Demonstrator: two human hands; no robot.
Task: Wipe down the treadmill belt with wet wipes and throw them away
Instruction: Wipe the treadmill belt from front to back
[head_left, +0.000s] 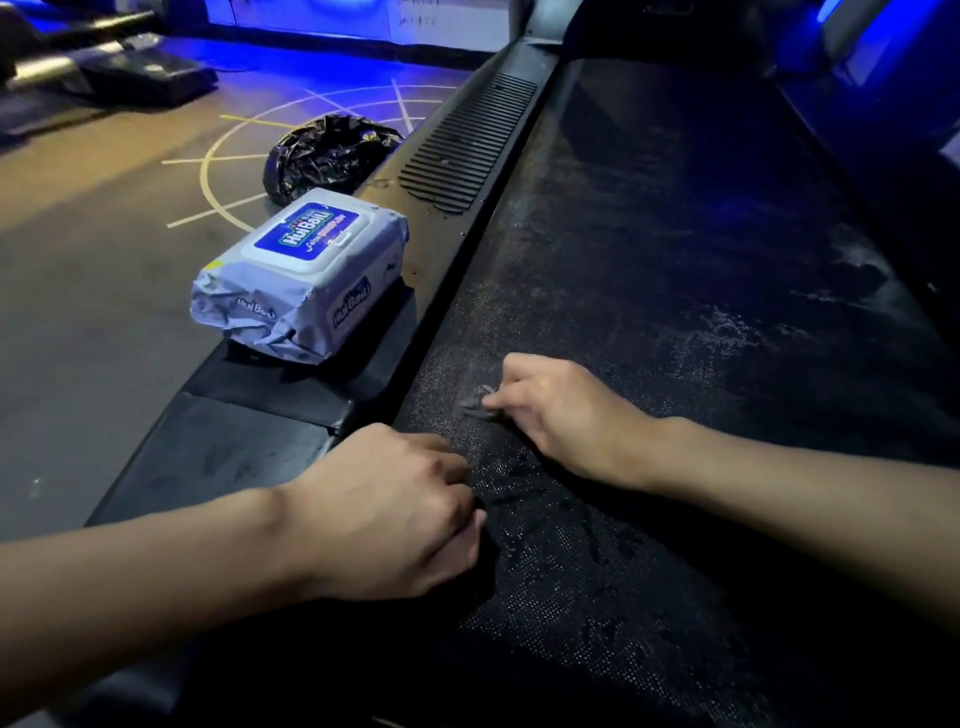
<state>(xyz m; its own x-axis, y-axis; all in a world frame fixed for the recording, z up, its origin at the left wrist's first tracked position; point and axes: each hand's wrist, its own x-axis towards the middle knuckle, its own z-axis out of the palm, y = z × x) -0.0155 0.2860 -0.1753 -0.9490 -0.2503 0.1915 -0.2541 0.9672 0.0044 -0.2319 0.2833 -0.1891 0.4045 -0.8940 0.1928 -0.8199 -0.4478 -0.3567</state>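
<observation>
Dim room — blue glow from top, warm light left, wide-angle edge bending.

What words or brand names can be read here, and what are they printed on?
"HuiBaiLi": blue lid label of the wet wipes pack.
"HuiBaiLi": upside down on the pack's near side.
Small line under the lid's brand: too blurred to read.
Faint writing on the far white panel: too small to read.

The right hand (561, 410) pinches a crumpled grey wipe (480, 402) against the dusty treadmill belt (675, 260). The left hand (395, 509) rests, fingers curled, at the belt's left edge, near the wipes pack (301, 270) on the side rail (249, 415).
</observation>
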